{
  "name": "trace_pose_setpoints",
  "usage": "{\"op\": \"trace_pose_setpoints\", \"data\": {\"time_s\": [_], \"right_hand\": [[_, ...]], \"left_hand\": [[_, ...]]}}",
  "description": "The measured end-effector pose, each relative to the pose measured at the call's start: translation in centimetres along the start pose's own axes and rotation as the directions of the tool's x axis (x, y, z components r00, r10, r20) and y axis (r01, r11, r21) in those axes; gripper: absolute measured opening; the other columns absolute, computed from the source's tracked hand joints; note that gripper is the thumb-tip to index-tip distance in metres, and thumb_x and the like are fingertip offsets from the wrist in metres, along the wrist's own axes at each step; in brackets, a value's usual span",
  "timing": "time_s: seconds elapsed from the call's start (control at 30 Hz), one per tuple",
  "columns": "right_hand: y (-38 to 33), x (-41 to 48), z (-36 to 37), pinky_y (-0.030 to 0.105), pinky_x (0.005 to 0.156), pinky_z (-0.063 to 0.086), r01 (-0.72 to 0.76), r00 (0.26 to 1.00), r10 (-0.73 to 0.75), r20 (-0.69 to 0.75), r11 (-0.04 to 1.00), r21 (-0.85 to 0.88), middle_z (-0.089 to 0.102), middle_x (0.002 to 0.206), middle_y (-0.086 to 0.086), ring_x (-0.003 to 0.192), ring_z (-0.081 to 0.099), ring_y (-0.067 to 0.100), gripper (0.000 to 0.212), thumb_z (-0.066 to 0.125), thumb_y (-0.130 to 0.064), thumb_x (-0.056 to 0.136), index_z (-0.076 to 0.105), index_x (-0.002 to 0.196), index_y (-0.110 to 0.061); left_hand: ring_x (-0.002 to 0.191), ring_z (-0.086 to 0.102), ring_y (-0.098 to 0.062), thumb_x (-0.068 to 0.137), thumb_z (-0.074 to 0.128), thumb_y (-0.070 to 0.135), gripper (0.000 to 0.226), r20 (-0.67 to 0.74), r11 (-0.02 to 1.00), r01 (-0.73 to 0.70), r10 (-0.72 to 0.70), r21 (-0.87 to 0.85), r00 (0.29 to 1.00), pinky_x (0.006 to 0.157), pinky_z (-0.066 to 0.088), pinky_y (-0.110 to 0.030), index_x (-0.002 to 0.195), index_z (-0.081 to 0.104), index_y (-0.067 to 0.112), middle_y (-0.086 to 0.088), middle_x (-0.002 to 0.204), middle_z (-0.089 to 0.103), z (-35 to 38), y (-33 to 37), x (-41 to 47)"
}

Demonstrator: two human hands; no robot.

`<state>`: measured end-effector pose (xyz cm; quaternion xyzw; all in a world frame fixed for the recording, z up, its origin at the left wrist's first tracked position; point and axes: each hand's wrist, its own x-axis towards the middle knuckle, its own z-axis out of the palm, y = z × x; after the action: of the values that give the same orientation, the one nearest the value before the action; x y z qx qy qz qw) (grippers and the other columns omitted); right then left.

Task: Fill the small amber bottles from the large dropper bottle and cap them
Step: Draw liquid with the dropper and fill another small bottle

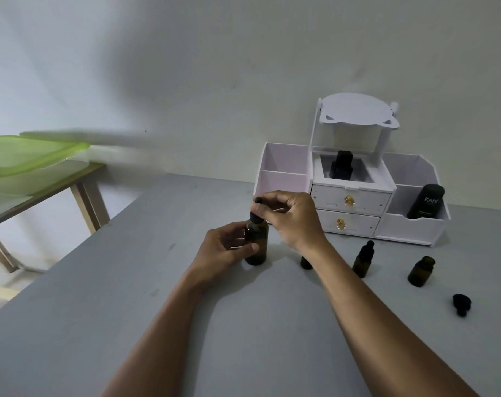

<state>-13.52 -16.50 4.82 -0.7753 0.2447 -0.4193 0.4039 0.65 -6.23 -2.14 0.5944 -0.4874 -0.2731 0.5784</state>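
The large amber dropper bottle stands upright on the grey table. My left hand grips its body from the left. My right hand pinches its black dropper cap at the neck. To the right stand three small amber bottles: one mostly hidden behind my right wrist, one capped with a black dropper, and one uncapped. A loose black dropper cap lies on the table near the uncapped bottle.
A white desk organiser with two drawers stands at the back, holding a black "Kahf" bottle and a black container. A green-lidded plastic box rests on a wooden side table at the left.
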Motion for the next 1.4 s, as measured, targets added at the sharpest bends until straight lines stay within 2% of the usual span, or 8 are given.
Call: {"op": "trace_pose_setpoints", "data": {"time_s": [0.2, 0.37, 0.73, 1.0, 1.1, 1.17, 1.27, 1.4], "right_hand": [[-0.1, 0.2, 0.5, 0.008, 0.065, 0.05, 0.002, 1.0, -0.002, -0.031, 1.0, -0.009, 0.072, 0.075, -0.011, 0.067, 0.066, -0.004, 0.007, 0.08, -0.015, 0.082, 0.078, 0.088, -0.012], [-0.2, 0.2, 0.8, 0.007, 0.062, 0.048, -0.003, 0.997, 0.001, -0.071, 1.0, -0.017, 0.07, 0.073, -0.01, 0.063, 0.063, -0.006, 0.005, 0.081, -0.013, 0.081, 0.078, 0.084, -0.011], [-0.4, 0.1, 0.7, 0.006, 0.069, 0.049, 0.011, 0.997, -0.016, -0.075, 0.998, -0.06, 0.073, 0.078, -0.01, 0.075, 0.067, -0.001, 0.006, 0.08, -0.019, 0.082, 0.079, 0.085, -0.015], [-1.6, 0.5, -0.3, 0.005, 0.067, 0.05, 0.01, 0.997, -0.008, -0.081, 1.0, 0.023, 0.076, 0.08, -0.009, 0.075, 0.07, -0.002, 0.013, 0.08, -0.023, 0.082, 0.079, 0.091, -0.014], [-3.1, 1.2, -1.2, 0.011, 0.075, 0.055, 0.057, 0.995, -0.053, -0.086, 0.997, 0.046, 0.077, 0.084, -0.006, 0.078, 0.073, 0.003, 0.017, 0.08, -0.024, 0.083, 0.078, 0.095, -0.013], [-4.4, 1.8, -2.0, 0.022, 0.08, 0.06, 0.073, 0.993, -0.064, -0.097, 0.994, 0.086, 0.078, 0.085, -0.003, 0.079, 0.075, 0.009, 0.018, 0.08, -0.022, 0.082, 0.078, 0.096, -0.011], [-6.6, 2.2, -3.5, 0.03, 0.081, 0.062, 0.122, 0.984, -0.098, -0.148, 0.979, 0.165, 0.078, 0.084, 0.001, 0.078, 0.076, 0.013, 0.017, 0.08, -0.017, 0.083, 0.077, 0.096, -0.008], [-8.4, 2.0, -6.4, 0.033, 0.081, 0.062, 0.21, 0.958, -0.154, -0.241, 0.95, 0.229, 0.078, 0.086, 0.007, 0.077, 0.076, 0.018, 0.017, 0.079, -0.013, 0.083, 0.076, 0.097, -0.004]], "left_hand": [[0.105, 0.073, -0.014, 0.086, 0.077, 0.005, 0.044, -0.005, 1.0, -0.003, 0.003, 0.008, 1.0, 0.088, 0.056, -0.022, 0.128, 0.069, 0.016, 0.0, 0.114, 0.077, 0.1, 0.1, -0.1], [0.106, 0.073, -0.017, 0.086, 0.077, 0.006, 0.044, -0.006, 1.0, -0.002, 0.002, 0.013, 1.0, 0.091, 0.057, -0.027, 0.129, 0.068, 0.017, -0.001, 0.114, 0.077, 0.0, 0.0, -0.1], [0.109, 0.072, -0.015, 0.087, 0.077, 0.01, 0.047, 0.002, 0.999, 0.003, -0.003, 0.04, 1.0, 0.095, 0.057, -0.03, 0.133, 0.066, 0.017, 0.001, 0.119, 0.075, 0.0, 0.2, -0.2], [0.109, 0.072, -0.013, 0.086, 0.077, 0.006, 0.046, -0.012, 0.999, 0.022, -0.022, 0.03, 1.0, 0.1, 0.056, -0.035, 0.13, 0.068, 0.017, 0.003, 0.117, 0.076, 0.2, 0.6, -0.5], [0.113, 0.07, -0.01, 0.082, 0.081, 0.009, 0.059, -0.013, 0.999, 0.017, -0.016, 0.037, 1.0, 0.103, 0.055, -0.039, 0.137, 0.062, 0.023, 0.003, 0.122, 0.074, 0.1, 0.5, -0.5], [0.119, 0.066, -0.009, 0.075, 0.085, 0.025, 0.078, -0.08, 0.998, -0.022, 0.026, 0.055, 0.996, 0.099, 0.056, -0.035, 0.144, 0.051, 0.034, 0.004, 0.13, 0.068, 0.3, 0.7, -0.5], [0.115, 0.064, -0.007, 0.073, 0.078, 0.049, 0.079, -0.329, 0.979, -0.144, 0.184, 0.141, 0.926, 0.087, 0.056, -0.03, 0.144, 0.047, 0.034, 0.004, 0.127, 0.065, 0.9, 1.6, -1.0], [0.097, 0.069, -0.015, 0.081, 0.074, 0.04, 0.057, -0.552, 0.944, -0.275, 0.329, 0.182, 0.766, 0.078, 0.057, -0.031, 0.132, 0.054, 0.023, 0.002, 0.104, 0.068, 2.7, 4.0, -2.1]]}}
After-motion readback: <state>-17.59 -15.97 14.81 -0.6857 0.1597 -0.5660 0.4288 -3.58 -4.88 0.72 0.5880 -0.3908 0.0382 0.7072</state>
